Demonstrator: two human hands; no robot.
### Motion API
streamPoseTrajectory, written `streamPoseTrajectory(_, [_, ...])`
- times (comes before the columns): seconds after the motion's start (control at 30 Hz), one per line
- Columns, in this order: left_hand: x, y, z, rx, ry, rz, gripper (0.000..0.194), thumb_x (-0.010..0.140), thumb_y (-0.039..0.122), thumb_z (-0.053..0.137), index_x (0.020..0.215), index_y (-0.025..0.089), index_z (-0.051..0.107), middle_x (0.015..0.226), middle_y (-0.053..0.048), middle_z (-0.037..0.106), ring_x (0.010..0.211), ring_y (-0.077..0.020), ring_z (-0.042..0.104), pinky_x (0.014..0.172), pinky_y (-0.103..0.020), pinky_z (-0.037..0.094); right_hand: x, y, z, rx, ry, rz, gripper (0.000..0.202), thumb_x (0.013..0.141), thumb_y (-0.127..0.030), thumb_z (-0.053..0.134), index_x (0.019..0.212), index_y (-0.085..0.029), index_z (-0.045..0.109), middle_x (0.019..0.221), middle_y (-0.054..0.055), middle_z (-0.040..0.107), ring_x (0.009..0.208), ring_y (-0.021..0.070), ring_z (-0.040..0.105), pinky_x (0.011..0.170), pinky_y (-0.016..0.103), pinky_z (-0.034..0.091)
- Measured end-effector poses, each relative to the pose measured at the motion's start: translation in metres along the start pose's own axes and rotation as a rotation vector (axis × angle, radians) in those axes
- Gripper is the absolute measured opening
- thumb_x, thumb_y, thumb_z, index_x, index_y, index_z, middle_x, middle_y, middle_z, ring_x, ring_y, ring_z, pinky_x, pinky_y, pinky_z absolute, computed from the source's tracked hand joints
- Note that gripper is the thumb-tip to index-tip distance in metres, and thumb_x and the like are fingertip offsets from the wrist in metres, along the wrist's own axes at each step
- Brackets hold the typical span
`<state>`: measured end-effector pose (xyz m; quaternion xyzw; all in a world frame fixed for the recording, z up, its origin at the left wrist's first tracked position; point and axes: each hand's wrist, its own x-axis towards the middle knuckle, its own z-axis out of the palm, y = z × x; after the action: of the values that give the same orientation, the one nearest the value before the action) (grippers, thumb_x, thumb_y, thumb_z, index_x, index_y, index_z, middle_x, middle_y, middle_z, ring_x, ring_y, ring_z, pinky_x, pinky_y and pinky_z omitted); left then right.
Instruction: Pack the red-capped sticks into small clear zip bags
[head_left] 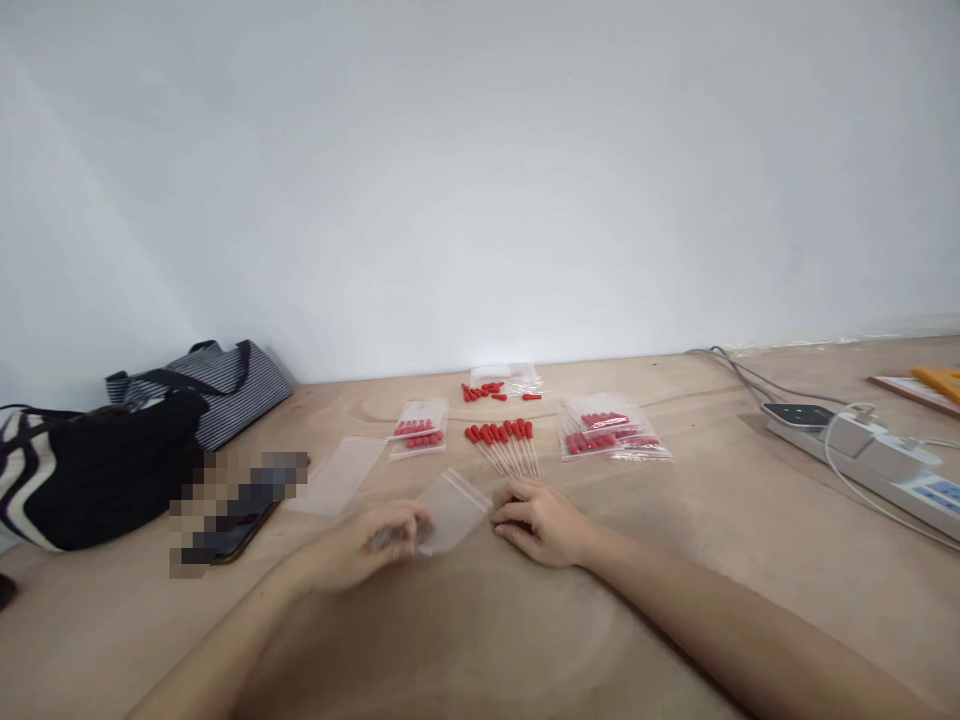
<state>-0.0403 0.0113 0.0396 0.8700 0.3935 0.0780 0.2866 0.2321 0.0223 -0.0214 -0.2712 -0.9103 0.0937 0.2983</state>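
My left hand (390,540) is closed on the lower left edge of a clear zip bag (454,510), with its fingers slightly blurred. The bag is tilted, its zip strip toward my right hand (540,522), which rests with curled fingers at the bag's right corner. What those fingers hold, if anything, is hidden. Just beyond my right hand lies a fanned row of several droppers (506,445) with red bulbs and clear stems, bulbs pointing away from me. The stem ends reach close to my knuckles.
Filled bags of red-bulbed droppers lie left (416,430) and right (611,430). Loose red bulbs (484,390) are near the wall. A flat clear bag (341,475), a phone (251,515) and a black bag (112,470) stand left; a power strip (877,465) with cables is right.
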Motion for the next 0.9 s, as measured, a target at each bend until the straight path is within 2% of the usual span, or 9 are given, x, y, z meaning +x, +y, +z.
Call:
streamPoseTrajectory(0.07, [-0.008, 0.003, 0.011, -0.003, -0.039, 0.011, 0.024, 0.076, 0.044, 0.052, 0.077, 0.02, 0.056, 0.118, -0.005, 0.05, 0.113, -0.0241, 0.043, 0.091, -0.033, 0.036, 0.0, 0.0, 0.0, -0.016, 0.013, 0.022, 0.012, 0.077, -0.023, 0.051, 0.084, -0.019, 0.061, 0.082, 0.004, 0.057, 0.078, 0.0147, 0.051, 0.072, 0.028, 0.039])
streamPoseTrajectory(0.13, [-0.007, 0.004, 0.026, 0.042, 0.114, -0.043, 0.033, 0.076, 0.047, 0.05, 0.094, 0.02, 0.054, 0.128, -0.008, 0.042, 0.119, -0.0258, 0.035, 0.096, -0.037, 0.032, 0.0, 0.0, 0.001, -0.037, 0.034, 0.064, 0.009, 0.076, -0.023, 0.053, 0.079, -0.019, 0.061, 0.078, 0.003, 0.058, 0.076, 0.0147, 0.051, 0.071, 0.029, 0.037])
streamPoseTrajectory(0.2, [0.003, 0.004, 0.042, 0.129, 0.302, -0.174, 0.046, 0.083, 0.047, 0.038, 0.119, 0.018, 0.04, 0.134, -0.012, 0.034, 0.124, -0.026, 0.028, 0.1, -0.042, 0.024, 0.0, 0.0, 0.001, -0.051, 0.068, 0.12, 0.007, 0.075, -0.022, 0.054, 0.076, -0.019, 0.06, 0.075, 0.002, 0.058, 0.074, 0.015, 0.051, 0.07, 0.03, 0.037])
streamPoseTrajectory(0.27, [0.016, 0.004, 0.054, 0.209, 0.346, -0.265, 0.055, 0.085, 0.046, 0.032, 0.13, 0.015, 0.025, 0.136, -0.014, 0.029, 0.126, -0.0281, 0.021, 0.101, -0.047, 0.019, 0.0, 0.002, 0.002, -0.054, 0.109, 0.168, 0.007, 0.075, -0.022, 0.054, 0.076, -0.019, 0.06, 0.076, 0.003, 0.058, 0.075, 0.0156, 0.051, 0.07, 0.03, 0.036])
streamPoseTrajectory(0.33, [0.028, 0.007, 0.061, 0.275, 0.292, -0.247, 0.067, 0.082, 0.05, 0.037, 0.134, 0.014, 0.016, 0.139, -0.015, 0.023, 0.127, -0.0299, 0.016, 0.102, -0.049, 0.015, -0.002, 0.004, 0.001, -0.049, 0.133, 0.193, 0.01, 0.076, -0.024, 0.054, 0.081, -0.019, 0.061, 0.081, 0.004, 0.059, 0.079, 0.0165, 0.051, 0.071, 0.031, 0.036])
streamPoseTrajectory(0.4, [0.038, 0.011, 0.06, 0.29, 0.193, -0.147, 0.074, 0.08, 0.051, 0.041, 0.136, 0.015, 0.01, 0.14, -0.013, 0.019, 0.128, -0.0284, 0.016, 0.103, -0.047, 0.015, -0.005, 0.005, -0.001, -0.055, 0.12, 0.2, 0.015, 0.076, -0.028, 0.055, 0.086, -0.019, 0.061, 0.087, 0.006, 0.059, 0.084, 0.0175, 0.05, 0.074, 0.032, 0.036])
streamPoseTrajectory(0.53, [0.048, 0.017, 0.05, 0.289, 0.055, 0.046, 0.075, 0.078, 0.05, 0.046, 0.136, 0.018, 0.011, 0.14, -0.01, 0.022, 0.127, -0.0255, 0.019, 0.104, -0.044, 0.016, -0.014, 0.007, -0.009, -0.047, 0.037, 0.203, 0.026, 0.074, -0.036, 0.058, 0.094, -0.02, 0.062, 0.092, 0.006, 0.057, 0.088, 0.019, 0.048, 0.078, 0.035, 0.036])
streamPoseTrajectory(0.77, [0.049, 0.013, 0.049, 0.244, 0.111, 0.119, 0.076, 0.077, 0.049, 0.05, 0.136, 0.02, 0.012, 0.139, -0.009, 0.026, 0.126, -0.0277, 0.023, 0.104, -0.046, 0.016, -0.021, 0.011, -0.017, 0.069, -0.065, 0.081, 0.033, 0.074, -0.043, 0.056, 0.098, -0.021, 0.062, 0.096, 0.007, 0.057, 0.087, 0.0189, 0.049, 0.078, 0.035, 0.038])
streamPoseTrajectory(0.9, [0.048, 0.014, 0.049, 0.244, 0.102, 0.124, 0.075, 0.076, 0.049, 0.051, 0.135, 0.018, 0.015, 0.138, -0.01, 0.027, 0.126, -0.0276, 0.022, 0.104, -0.045, 0.016, -0.019, 0.008, -0.021, 0.117, -0.116, -0.012, 0.036, 0.073, -0.045, 0.056, 0.1, -0.022, 0.061, 0.097, 0.006, 0.059, 0.091, 0.0193, 0.05, 0.081, 0.036, 0.036])
